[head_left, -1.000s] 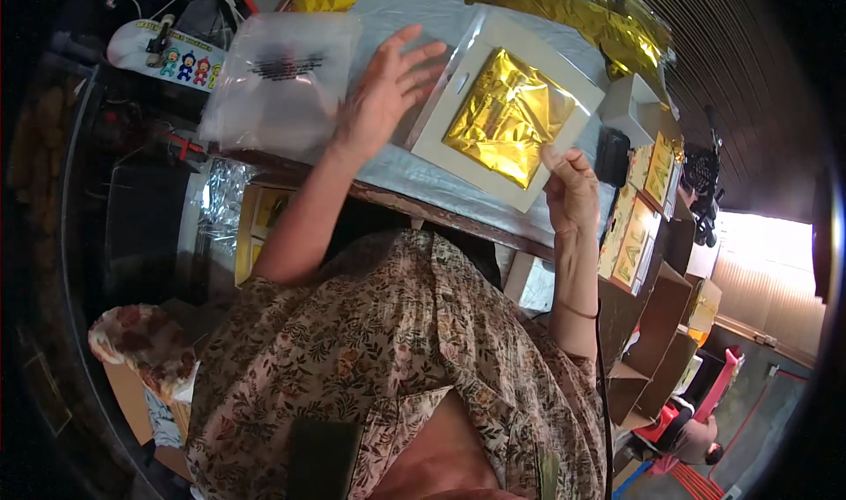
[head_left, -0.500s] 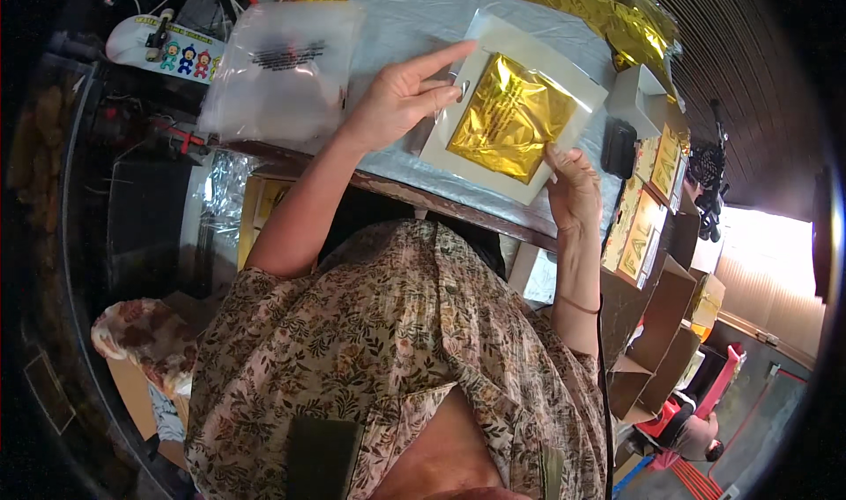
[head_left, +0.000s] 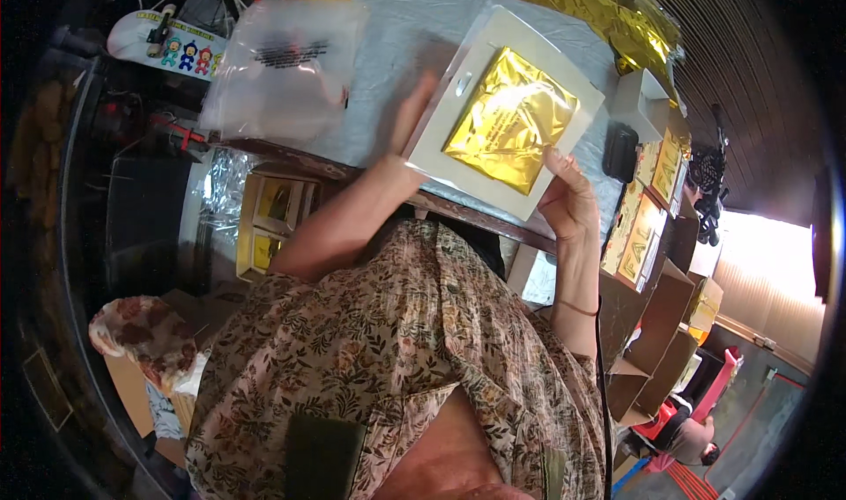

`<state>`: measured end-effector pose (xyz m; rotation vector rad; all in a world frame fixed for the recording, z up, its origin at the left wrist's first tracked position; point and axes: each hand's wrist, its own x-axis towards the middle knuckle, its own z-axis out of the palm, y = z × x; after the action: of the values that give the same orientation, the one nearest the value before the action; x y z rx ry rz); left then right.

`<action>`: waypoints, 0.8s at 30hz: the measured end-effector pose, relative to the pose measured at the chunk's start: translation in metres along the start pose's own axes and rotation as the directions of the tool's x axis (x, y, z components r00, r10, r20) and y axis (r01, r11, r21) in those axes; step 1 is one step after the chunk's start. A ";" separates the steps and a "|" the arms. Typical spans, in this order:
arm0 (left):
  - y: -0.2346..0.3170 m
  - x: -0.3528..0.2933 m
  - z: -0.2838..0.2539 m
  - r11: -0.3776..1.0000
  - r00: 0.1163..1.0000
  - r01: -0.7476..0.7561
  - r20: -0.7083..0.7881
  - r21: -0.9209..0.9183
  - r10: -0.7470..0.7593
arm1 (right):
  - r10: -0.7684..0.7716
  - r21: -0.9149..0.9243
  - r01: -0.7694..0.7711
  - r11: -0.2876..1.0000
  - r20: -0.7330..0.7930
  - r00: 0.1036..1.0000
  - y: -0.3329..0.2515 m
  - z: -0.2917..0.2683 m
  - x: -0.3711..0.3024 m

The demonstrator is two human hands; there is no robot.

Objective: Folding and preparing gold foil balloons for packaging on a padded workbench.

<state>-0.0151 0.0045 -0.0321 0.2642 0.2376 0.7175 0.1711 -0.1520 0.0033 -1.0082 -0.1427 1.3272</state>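
A cream card (head_left: 431,152) in a clear plastic sleeve is raised over the table, tilted, with a square gold foil packet (head_left: 509,121) on its front. My right hand (head_left: 568,196) grips the card's lower right edge, its thumb on the front by a corner of the foil. Along the card's left side is my left hand (head_left: 412,117), smeared by motion and partly hidden behind the card. Whether its fingers touch the card I cannot tell. Left of that hand lies a pile of clear plastic bags (head_left: 282,81) with dark print.
The table (head_left: 374,68) has a silvery cover. Crumpled gold foil (head_left: 573,7) lies along its far edge. At the right are a white open box (head_left: 639,103), a black case (head_left: 619,148) and several cardboard boxes (head_left: 656,324). Another person (head_left: 692,438) is far off at lower right.
My left hand has come off the card's upper left edge and moved down and left, partly behind it. The card has shifted slightly toward me, still in my right hand.
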 end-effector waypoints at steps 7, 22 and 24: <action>-0.038 0.002 0.001 0.901 0.918 0.285 0.363 -0.328 -0.158 | -0.103 -0.055 0.096 0.994 -0.149 0.983 0.017 -0.003 0.000; 0.056 -0.012 0.007 0.849 0.959 -0.268 0.215 0.456 0.188 | -0.158 -0.104 0.151 0.983 -0.068 0.985 -0.003 -0.015 -0.013; 0.072 -0.016 0.015 0.511 0.905 -0.406 0.411 0.758 0.110 | -0.138 -0.092 0.133 0.987 -0.056 0.989 -0.005 -0.005 -0.014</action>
<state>-0.0662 0.0430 0.0066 1.3763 0.2211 0.8105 0.1735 -0.1661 0.0095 -1.0942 -0.2206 1.1725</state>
